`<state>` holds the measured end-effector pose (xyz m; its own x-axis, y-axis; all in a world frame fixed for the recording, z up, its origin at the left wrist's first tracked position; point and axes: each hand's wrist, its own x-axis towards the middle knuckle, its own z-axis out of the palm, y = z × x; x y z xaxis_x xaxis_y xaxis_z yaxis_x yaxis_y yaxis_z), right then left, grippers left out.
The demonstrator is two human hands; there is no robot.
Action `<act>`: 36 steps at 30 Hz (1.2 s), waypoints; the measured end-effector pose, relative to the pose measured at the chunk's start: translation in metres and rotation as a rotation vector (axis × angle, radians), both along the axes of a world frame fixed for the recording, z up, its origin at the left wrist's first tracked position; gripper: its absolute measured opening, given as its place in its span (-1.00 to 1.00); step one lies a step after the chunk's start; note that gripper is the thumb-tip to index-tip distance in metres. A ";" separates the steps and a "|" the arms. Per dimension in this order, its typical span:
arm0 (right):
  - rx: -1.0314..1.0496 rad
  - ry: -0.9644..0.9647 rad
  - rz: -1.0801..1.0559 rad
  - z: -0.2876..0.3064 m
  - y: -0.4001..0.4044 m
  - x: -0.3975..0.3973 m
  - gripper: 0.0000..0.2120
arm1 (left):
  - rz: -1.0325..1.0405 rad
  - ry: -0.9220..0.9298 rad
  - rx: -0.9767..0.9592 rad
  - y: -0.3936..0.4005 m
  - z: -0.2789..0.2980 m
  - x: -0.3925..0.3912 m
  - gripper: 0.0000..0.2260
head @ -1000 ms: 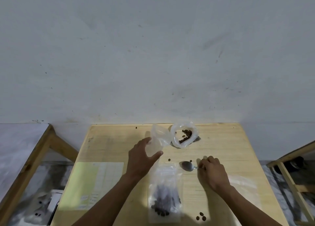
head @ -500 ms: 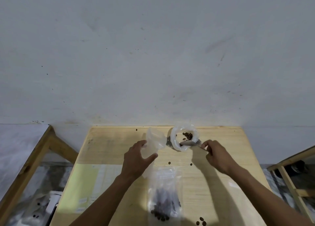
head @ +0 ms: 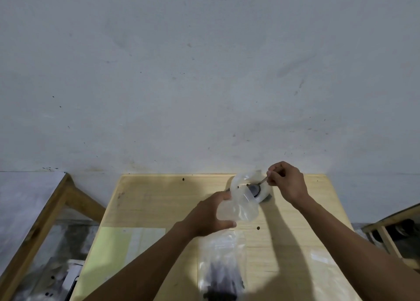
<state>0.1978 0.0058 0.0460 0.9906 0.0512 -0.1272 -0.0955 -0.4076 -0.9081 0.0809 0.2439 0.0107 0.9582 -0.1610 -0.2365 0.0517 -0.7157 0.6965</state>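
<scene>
While the right hand (head: pixel 287 182) pinches the thin handle of a small metal spoon (head: pixel 256 187) between curled fingers and thumb, the step in hand reads as scooping.

Location: far edge of the pale wooden desk (head: pixel 159 198), about 1 o'clock from its centre. The spoon bowl sits down inside a wide clear plastic bag with a rolled rim (head: pixel 237 182).

Orientation: long axis slanted, handle toward 2 o'clock, bowl pointing to 8 o'clock and dipped below the rim. Whether it carries a load cannot be told through the plastic.

Left hand (head: pixel 209 216): closed round a small clear plastic pouch (head: pixel 241 210), held off the desk at 6 o'clock of the rolled bag and overlapping it in view. The pouch's length runs from 8 to 2 o'clock, its mouth seemingly toward the spoon.

Next move, as judged: lift the bowl level, carry it the short way toward 7 o'clock and tip it into the pouch mouth, with the left hand holding that mouth wide and steady.

Also present: a sealed clear packet of dark beans (head: pixel 221 275) at 6 o'clock, one loose dark bean (head: pixel 258 227) near it, and a green-and-white paper sheet (head: pixel 118 255) at 8 o'clock.
</scene>
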 end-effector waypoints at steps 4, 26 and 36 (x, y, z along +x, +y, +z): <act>-0.136 -0.142 0.049 -0.009 0.007 -0.003 -0.84 | -0.164 -0.022 0.022 -0.012 -0.008 0.006 -0.32; 0.306 0.448 -0.412 -0.066 0.020 -0.014 -0.78 | -0.247 -0.097 0.001 -0.030 -0.039 0.005 -0.33; 0.452 0.447 -0.506 -0.058 0.019 -0.023 -0.75 | -0.204 -0.101 0.023 -0.022 -0.028 -0.001 -0.33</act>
<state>0.1745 0.0252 -0.0125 0.7678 -0.2482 -0.5906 -0.5628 0.1792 -0.8070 0.0799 0.2217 -0.0171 0.9255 -0.3492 -0.1464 -0.1650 -0.7198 0.6742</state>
